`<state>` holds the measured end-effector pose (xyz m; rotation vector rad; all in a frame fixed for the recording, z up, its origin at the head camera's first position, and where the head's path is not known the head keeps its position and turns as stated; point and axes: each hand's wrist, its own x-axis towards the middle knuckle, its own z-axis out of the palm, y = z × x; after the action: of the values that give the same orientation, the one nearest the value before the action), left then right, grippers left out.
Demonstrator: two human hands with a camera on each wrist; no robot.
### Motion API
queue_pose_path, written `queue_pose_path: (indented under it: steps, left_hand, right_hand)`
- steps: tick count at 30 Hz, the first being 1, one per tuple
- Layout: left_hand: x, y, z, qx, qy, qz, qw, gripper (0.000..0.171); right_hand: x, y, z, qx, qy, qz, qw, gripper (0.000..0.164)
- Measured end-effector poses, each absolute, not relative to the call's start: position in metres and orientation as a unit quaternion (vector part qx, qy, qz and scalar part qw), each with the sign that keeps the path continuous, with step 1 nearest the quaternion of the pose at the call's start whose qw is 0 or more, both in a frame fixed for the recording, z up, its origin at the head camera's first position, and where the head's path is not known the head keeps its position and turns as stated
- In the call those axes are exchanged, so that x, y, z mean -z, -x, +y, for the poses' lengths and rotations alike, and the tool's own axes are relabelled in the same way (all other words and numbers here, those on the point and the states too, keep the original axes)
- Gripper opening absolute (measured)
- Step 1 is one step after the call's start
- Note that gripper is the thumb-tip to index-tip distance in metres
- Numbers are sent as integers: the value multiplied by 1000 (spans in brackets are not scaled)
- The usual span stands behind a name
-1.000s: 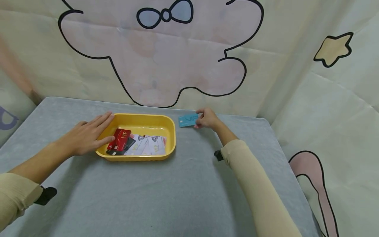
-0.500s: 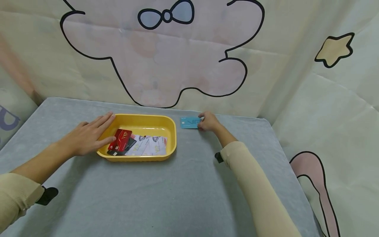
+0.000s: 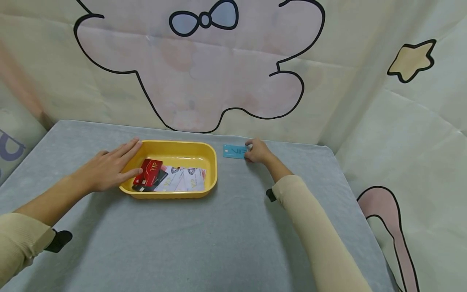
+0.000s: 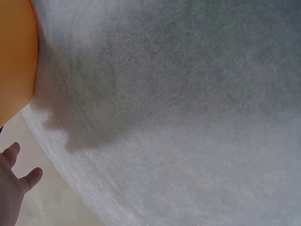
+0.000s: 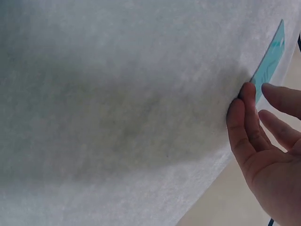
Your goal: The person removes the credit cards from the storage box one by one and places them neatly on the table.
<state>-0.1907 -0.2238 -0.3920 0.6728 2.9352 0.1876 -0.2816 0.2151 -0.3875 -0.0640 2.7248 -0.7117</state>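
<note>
A light-blue VIP card (image 3: 234,151) lies close to the table's far edge, right of the yellow tray (image 3: 175,194). My right hand (image 3: 259,151) pinches the card's right end; in the right wrist view thumb and fingers are around the end of the blue card (image 5: 270,63). My left hand (image 3: 109,168) rests with straight fingers on the tray's left rim, its thumb near a red VIP card (image 3: 150,170). Beneath the red card is a black card (image 3: 146,188). Several white VIP cards (image 3: 175,178) overlap beside these, with a reddish edge showing.
A grey-blue cloth (image 3: 189,239) covers the table. Behind it hangs a pale curtain (image 3: 346,81) with cartoon outlines, reaching down to the far edge. The tray's wall (image 4: 16,61) shows in the left wrist view.
My right hand has shifted the blue card slightly right and turned it straighter; over the last half second it barely moves. The left hand stays on the tray.
</note>
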Motion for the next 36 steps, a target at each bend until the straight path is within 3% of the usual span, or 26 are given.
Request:
queue_pose_path:
  steps: [16, 26, 36]
  left_hand:
    - [395, 192, -227, -64, -218, 971, 67, 93]
    - [393, 193, -227, -69, -218, 971, 68, 93]
    - [396, 195, -227, -71, -221, 970, 68, 93]
  right_hand:
    - [357, 281, 188, 360, 85, 921, 121, 60]
    - [346, 272, 149, 383, 182, 902, 78, 46]
    - [343, 259, 120, 375, 233, 885, 146, 48]
